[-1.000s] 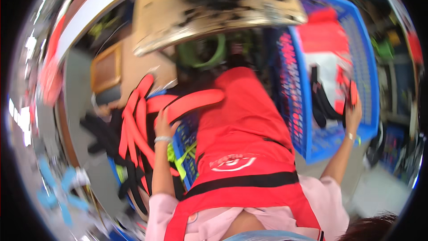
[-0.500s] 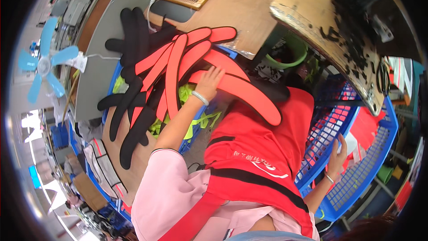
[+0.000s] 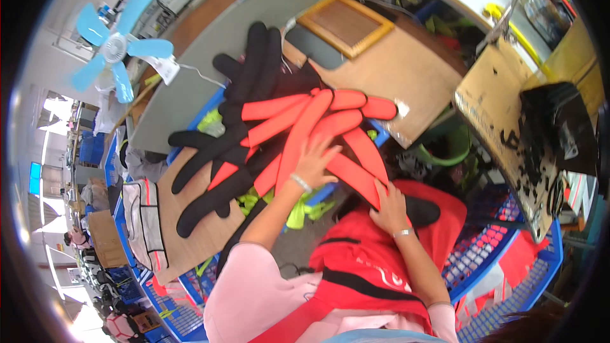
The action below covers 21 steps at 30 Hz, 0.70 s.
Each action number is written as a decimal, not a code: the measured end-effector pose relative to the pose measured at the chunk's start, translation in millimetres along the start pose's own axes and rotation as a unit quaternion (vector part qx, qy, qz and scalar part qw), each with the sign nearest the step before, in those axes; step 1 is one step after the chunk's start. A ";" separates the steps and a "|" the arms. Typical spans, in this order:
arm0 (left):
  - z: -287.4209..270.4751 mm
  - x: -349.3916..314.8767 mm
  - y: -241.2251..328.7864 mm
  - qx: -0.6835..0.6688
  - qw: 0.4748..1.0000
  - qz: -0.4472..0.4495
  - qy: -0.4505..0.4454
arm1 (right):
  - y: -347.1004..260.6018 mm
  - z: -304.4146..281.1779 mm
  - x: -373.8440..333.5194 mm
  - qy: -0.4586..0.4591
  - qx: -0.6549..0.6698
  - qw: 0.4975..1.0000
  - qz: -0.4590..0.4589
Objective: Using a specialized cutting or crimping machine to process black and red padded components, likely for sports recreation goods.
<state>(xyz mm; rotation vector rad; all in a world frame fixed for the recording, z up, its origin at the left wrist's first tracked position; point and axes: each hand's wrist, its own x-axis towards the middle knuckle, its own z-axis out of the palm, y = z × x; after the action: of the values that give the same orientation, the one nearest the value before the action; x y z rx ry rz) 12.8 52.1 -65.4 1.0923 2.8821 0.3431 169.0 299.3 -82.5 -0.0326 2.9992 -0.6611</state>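
A heap of curved padded strips (image 3: 298, 130), coral red with black edging, lies in front of me. Several black strips (image 3: 257, 67) are mixed in at its left and back. My left hand (image 3: 314, 164) rests on the heap with its fingers spread. One red strip (image 3: 354, 176) slants from the heap toward my lap, and my right hand (image 3: 389, 208) is closed around its near end. Just beyond that hand, a black strip end (image 3: 422, 211) lies over my red apron (image 3: 445, 216). Yellow-green ribbon scraps (image 3: 298, 215) show below the heap.
Behind the heap is a brown board (image 3: 406, 70) with a wooden-framed panel (image 3: 346, 24). At right, a worktable (image 3: 489, 108) carries black scraps above a blue basket (image 3: 546, 260) of red pieces. A green bin (image 3: 451, 152) stands under it. A blue fan (image 3: 114, 47) is at left.
My right hand has come from the blue basket at the right to the red strip's near end. My left hand has shifted, fingers now spread wider. The whole view has turned.
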 end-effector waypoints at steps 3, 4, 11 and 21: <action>12.4 -16.9 -58.8 -0.010 0.950 -0.299 0.090 | -5.4 -3.0 -5.0 0.000 0.039 0.999 -0.005; 20.4 -17.8 -71.4 -0.007 0.949 -0.297 0.103 | -6.8 -2.3 -5.1 0.004 0.027 1.000 -0.013; -4.6 1.4 -84.5 -0.188 0.898 -0.335 0.216 | -0.7 -8.8 -6.6 -0.023 0.029 0.998 -0.041; -278.0 43.2 42.7 -0.193 0.866 -0.029 0.461 | -106.3 -106.2 41.8 0.074 0.207 0.940 -0.260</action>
<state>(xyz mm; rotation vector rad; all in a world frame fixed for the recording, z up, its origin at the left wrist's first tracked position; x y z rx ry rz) -24.0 58.5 216.7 0.9093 3.2731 1.7794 120.1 245.9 55.6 -0.8039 2.9177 -1.3856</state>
